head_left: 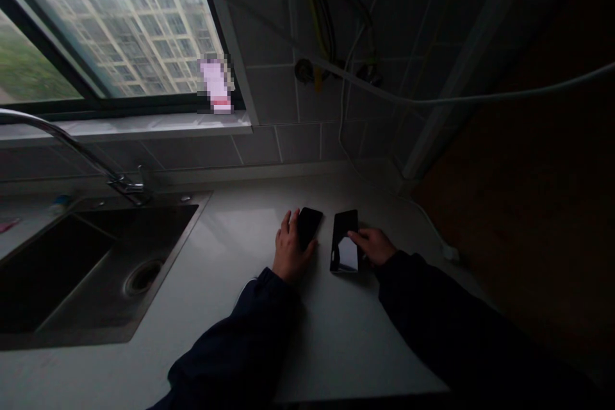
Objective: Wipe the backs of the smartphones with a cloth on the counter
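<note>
Two dark phones lie side by side on the pale countertop. My left hand rests on the counter with its fingers stretched out, the thumb side against the left phone. My right hand touches the right edge of the right phone with its fingertips; that phone's screen reflects light. Both arms wear dark sleeves.
A steel sink with a drain sits to the left under a curved tap. A window and tiled wall stand behind. White cables run along the wall, one ending on the counter at the right. A dark wall closes the right side.
</note>
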Demonstrator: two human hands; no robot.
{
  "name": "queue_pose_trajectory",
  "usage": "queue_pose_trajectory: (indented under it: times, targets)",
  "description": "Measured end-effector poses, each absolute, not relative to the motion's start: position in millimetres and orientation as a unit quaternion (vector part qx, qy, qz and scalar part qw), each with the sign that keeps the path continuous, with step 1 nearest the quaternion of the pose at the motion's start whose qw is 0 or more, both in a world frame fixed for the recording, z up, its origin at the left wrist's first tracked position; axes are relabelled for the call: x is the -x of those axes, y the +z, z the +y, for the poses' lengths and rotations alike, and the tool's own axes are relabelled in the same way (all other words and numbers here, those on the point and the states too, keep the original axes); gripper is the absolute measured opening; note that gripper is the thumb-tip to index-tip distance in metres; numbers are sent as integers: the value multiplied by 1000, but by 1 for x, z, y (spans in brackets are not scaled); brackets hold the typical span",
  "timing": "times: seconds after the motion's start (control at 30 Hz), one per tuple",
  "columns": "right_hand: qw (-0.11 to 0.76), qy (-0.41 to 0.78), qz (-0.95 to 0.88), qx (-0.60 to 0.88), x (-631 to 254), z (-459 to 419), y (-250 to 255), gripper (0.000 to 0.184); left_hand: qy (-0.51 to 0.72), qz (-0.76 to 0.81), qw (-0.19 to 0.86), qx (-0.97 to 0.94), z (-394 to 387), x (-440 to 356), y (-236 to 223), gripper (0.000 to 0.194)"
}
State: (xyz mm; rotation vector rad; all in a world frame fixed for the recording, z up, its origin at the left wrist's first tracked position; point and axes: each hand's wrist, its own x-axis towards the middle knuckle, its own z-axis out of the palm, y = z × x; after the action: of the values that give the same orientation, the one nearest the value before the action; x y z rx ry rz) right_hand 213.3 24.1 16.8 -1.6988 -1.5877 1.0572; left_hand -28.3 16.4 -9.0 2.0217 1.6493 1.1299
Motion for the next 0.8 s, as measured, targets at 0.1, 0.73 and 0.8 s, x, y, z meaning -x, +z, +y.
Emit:
queue_pose_trajectory:
  times: [0.1, 0.73, 0.8]
  targets:
    - [287, 378, -611, 634, -215, 25, 16, 37, 424, 546, 165, -704, 17, 28, -7, 85]
    - [345, 403, -619, 578, -209, 20, 15, 40, 519, 452, 258, -678, 3, 15, 10, 92]
    - [355, 447, -611, 549, -204, 17, 17, 50, 514, 415, 284, -695, -2, 10, 8, 93]
